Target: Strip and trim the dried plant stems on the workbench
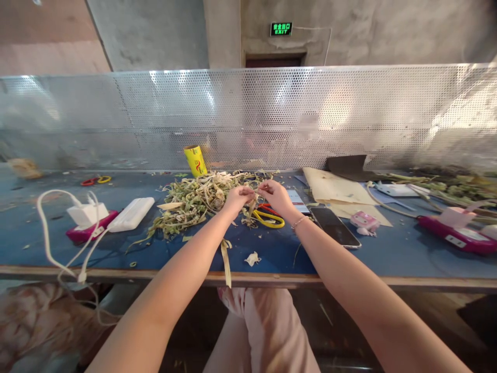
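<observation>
My left hand and my right hand are close together above the table, fingers pinched. Between the fingertips is a small dried plant piece, pale and brownish; its exact shape is hard to make out. Just left of and behind my left hand spreads a heap of dried plant stems, green and straw-coloured. Below my hands lie scissors with a yellow and red handle, partly hidden. A long pale dry strip hangs over the table's front edge, and a crumpled pale scrap rests nearby.
A yellow tube stands behind the heap. On the left are a white power bank and a magenta power strip with cables. To the right lie a dark phone, a pink case, brown paper and another power strip. A perforated metal screen closes the back.
</observation>
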### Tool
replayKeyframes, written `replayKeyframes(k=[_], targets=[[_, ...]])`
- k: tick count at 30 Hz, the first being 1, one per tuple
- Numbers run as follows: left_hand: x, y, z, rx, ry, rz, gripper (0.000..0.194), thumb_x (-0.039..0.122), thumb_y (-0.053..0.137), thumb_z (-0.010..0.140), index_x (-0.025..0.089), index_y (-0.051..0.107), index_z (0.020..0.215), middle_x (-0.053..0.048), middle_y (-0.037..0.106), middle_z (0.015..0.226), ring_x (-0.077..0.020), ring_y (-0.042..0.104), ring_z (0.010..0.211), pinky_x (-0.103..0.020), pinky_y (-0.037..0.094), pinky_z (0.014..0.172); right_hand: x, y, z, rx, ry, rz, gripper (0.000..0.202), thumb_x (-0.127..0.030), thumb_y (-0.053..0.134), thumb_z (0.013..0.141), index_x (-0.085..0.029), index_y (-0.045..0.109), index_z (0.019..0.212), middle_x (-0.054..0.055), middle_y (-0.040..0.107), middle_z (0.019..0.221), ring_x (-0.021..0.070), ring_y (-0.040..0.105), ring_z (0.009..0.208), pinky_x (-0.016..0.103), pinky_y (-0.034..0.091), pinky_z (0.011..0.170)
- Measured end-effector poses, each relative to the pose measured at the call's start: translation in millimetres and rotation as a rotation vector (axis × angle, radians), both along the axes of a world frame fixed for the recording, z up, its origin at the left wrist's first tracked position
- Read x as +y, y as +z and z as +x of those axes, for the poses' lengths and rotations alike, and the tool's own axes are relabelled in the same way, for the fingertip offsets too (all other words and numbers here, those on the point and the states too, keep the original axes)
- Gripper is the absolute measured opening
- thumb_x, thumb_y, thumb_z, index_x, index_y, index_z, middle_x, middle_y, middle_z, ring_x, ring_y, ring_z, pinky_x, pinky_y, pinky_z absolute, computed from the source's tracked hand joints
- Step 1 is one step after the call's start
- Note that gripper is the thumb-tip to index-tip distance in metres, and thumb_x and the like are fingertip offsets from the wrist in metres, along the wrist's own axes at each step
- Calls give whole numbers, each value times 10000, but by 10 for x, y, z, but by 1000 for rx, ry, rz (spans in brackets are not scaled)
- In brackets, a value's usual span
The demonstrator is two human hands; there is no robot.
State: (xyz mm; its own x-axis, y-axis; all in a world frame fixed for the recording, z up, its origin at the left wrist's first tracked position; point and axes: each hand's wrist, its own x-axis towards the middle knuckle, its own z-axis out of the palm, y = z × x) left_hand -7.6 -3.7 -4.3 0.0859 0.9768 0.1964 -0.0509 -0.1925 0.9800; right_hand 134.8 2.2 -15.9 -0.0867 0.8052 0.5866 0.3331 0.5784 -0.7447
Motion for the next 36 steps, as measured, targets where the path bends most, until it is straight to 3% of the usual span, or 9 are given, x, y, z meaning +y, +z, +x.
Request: replayKeyframes(k=[9, 15, 28, 36], targets=[[42, -11, -10, -106, -9, -40, 118, 55, 637, 562, 116, 597, 655, 15, 599, 580, -69, 551, 563, -241, 438, 649, -19, 18, -11, -30, -44, -38, 135, -135, 568, 669, -158, 613, 793, 57, 609, 834, 140, 594, 751, 304, 488, 734], [34, 17, -17, -114, -5, -43, 182, 0, 614, 531, 115, 595, 671, 12, 613, 611, -79, 562, 586, -266, 450, 687, -34, 22, -16, -9, -2, -13, 157, -104, 570, 661, -159, 632, 794, 38, 602, 815, 111, 596, 696, 277, 508, 697], [49, -7, -26, -70, -1, -30, 196, 123, 716, 541, 115, 612, 707, 0, 610, 606, -89, 551, 584, -262, 434, 654, 9, -10, 0, -8, -5, 12, 142, -119, 589, 660, -187, 656, 765, 24, 656, 761, 135, 616, 708, 308, 505, 737], [4, 27, -22, -28, 67, -28, 172, 83, 662, 589, 125, 578, 733, 13, 588, 607, -75, 543, 555, -227, 435, 602, 5, 9, 17, 0, -54, -36, 140, -120, 564, 658, -175, 631, 769, 26, 657, 739, 136, 610, 702, 303, 492, 727]])
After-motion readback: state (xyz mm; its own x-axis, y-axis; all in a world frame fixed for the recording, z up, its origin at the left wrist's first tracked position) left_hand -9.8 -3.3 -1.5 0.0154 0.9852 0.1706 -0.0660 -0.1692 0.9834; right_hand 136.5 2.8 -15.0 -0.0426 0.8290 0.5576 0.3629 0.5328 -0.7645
